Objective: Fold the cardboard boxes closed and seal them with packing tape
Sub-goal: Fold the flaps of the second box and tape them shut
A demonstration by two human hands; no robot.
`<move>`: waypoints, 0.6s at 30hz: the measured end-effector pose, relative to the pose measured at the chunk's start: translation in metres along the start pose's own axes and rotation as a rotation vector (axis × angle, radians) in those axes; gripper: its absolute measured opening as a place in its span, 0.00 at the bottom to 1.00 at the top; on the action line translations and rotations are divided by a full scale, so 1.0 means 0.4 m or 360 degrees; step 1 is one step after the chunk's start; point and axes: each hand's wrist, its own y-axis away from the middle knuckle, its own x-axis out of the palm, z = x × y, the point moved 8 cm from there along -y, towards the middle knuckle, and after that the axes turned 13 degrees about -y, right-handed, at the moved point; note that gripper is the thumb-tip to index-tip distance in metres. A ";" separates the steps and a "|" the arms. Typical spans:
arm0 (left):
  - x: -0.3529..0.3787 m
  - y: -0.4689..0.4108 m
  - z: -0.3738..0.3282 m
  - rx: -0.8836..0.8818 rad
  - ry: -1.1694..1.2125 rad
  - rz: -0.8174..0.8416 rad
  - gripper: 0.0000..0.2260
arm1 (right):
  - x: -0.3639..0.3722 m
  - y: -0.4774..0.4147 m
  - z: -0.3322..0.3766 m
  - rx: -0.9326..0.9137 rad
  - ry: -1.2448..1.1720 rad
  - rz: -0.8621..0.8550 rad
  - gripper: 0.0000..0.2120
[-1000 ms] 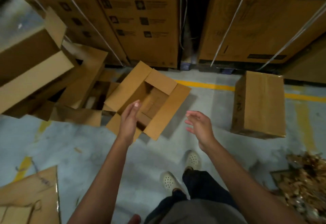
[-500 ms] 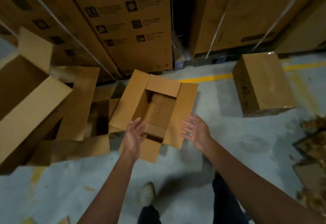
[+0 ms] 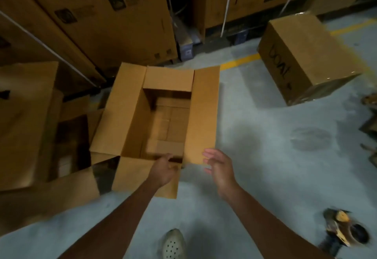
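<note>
An open cardboard box stands on the floor in front of me, all its top flaps spread outward and its inside bare. My left hand lies on the box's near flap, fingers curled at the near edge of the opening. My right hand hovers with spread fingers at the near corner of the right flap; whether it touches is unclear. A closed box with glossy tape along its edges sits at the right rear. No tape is in either hand.
Tall printed cartons wall off the back. More open boxes and loose flaps crowd the left. A dark, blurred roll-like object lies at bottom right. My shoe is on the grey floor; a yellow line runs behind.
I have stepped closer to the open box. My left hand has come down onto its near edge and my right hand has reached the right flap's corner.
</note>
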 end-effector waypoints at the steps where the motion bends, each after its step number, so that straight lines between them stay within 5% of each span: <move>1: 0.047 -0.061 0.012 0.0071 -0.0256 -0.0034 0.27 | -0.007 -0.050 -0.046 -0.0122 0.0114 0.0043 0.16; 10: 0.254 -0.301 0.023 0.0100 -0.1284 -0.0291 0.10 | -0.049 -0.266 -0.279 -0.0428 0.0569 0.0343 0.14; 18: 0.290 -0.042 -0.278 0.0324 -0.0741 -0.0453 0.17 | -0.210 -0.110 -0.238 -0.0379 0.0798 0.0359 0.08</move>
